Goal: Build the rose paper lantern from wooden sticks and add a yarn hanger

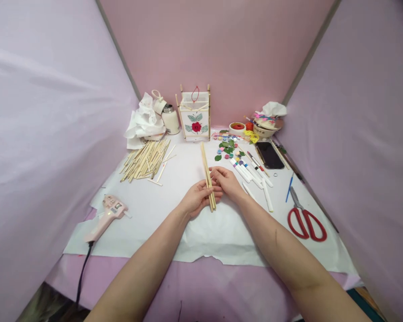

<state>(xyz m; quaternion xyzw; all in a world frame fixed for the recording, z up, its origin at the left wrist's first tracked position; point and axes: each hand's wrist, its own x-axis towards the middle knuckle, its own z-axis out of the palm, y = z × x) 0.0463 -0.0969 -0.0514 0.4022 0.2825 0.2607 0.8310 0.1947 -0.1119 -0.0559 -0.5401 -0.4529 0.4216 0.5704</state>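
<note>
A few thin wooden sticks [204, 163] stand in a small bundle over the middle of the white sheet, pointing away from me. My left hand [196, 199] is closed around their lower part, thumb across the front and fingers behind. Against the right side of the bundle, my right hand [225, 181] has its fingers curled in, pinching at the sticks; its fingertips are partly hidden. Beyond the bundle's tips stands a white paper lantern [188, 117] framed in sticks, with a red flower, green leaves and a red cord loop.
Many loose sticks [144, 163] lie left, behind a pink glue gun [109, 214] with a black cord. At right are white markers [251, 175], a phone [270, 155] and red-handled scissors [305, 221]. A jar [171, 121], crumpled paper [144, 118] and a bowl [267, 129] stand behind.
</note>
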